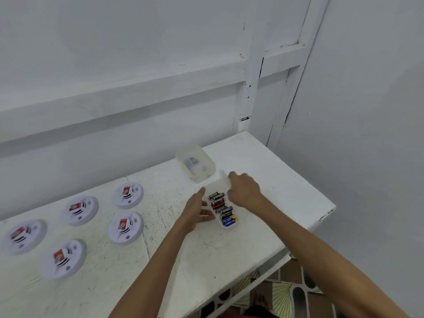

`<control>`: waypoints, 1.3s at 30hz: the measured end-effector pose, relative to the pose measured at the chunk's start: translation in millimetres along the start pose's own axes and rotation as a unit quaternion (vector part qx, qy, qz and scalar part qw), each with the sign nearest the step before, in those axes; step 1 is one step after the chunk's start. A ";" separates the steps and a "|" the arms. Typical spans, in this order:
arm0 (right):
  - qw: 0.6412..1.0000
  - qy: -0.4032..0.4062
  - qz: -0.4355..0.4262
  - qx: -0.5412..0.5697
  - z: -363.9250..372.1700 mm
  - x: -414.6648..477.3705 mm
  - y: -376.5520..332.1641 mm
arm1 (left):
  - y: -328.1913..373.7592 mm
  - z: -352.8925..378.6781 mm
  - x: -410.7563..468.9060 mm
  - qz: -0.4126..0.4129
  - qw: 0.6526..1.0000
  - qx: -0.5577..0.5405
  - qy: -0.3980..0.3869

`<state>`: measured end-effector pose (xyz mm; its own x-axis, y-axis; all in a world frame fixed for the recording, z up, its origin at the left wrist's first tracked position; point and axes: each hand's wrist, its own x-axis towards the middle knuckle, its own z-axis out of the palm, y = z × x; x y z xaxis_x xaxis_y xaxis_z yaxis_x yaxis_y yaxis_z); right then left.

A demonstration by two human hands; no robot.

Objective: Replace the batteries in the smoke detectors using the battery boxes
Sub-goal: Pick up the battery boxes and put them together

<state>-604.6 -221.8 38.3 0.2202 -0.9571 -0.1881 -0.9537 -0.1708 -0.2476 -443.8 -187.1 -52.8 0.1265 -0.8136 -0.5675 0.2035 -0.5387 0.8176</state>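
Observation:
Several white round smoke detectors with red stickers lie on the left of the white table, among them one [125, 227] nearest my hands and one [128, 195] behind it. A clear battery box [226, 223] holding several black and blue batteries [219, 204] sits mid-table. My left hand [197, 211] rests against the box's left side, steadying it. My right hand [243, 190] grips the translucent lid [223, 179], tilted up over the box's far end. A second clear lidded box [195, 162] stands behind, with something blue and white inside.
The white table [206, 260] ends at a front edge on the right, with patterned floor [282, 292] below. White walls stand close behind and to the right. Bare tabletop lies in front of the battery box and to the right of my right hand.

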 end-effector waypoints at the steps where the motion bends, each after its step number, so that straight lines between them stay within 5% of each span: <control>1: 0.999 0.005 -0.018 -0.034 5.4 -6.2 -11.1 | 0.2 -1.0 -1.3 -0.004 1.000 -0.003 0.001; 11: 0.990 0.046 -0.100 -0.085 36.4 -30.5 -39.4 | 0.1 -8.7 -5.3 0.032 0.998 0.053 -0.032; 18: 0.991 0.108 -0.007 0.084 27.2 2.5 9.9 | -6.2 -4.8 -7.8 0.076 0.993 0.092 0.010; 22: 0.993 -0.032 0.041 0.102 34.4 16.6 40.8 | -5.1 -1.2 -8.8 0.096 0.988 0.106 0.063; 26: 0.983 -0.057 0.024 0.175 40.6 15.6 47.3 | -5.5 2.1 -9.5 0.123 0.975 0.143 0.115; 31: 0.942 -0.188 0.022 0.277 28.3 15.8 52.6 | -4.8 20.0 -4.6 0.118 0.950 0.251 0.140; 39: 0.939 -0.230 -0.028 0.255 20.6 16.0 53.4 | -3.5 31.9 -0.3 0.064 0.989 0.084 0.104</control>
<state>-647.8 -241.4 2.5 0.4452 -0.7270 -0.5228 -0.7412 0.0285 -0.6707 -475.6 -191.9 -52.4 0.3409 -0.8240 -0.4526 0.0113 -0.4778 0.8784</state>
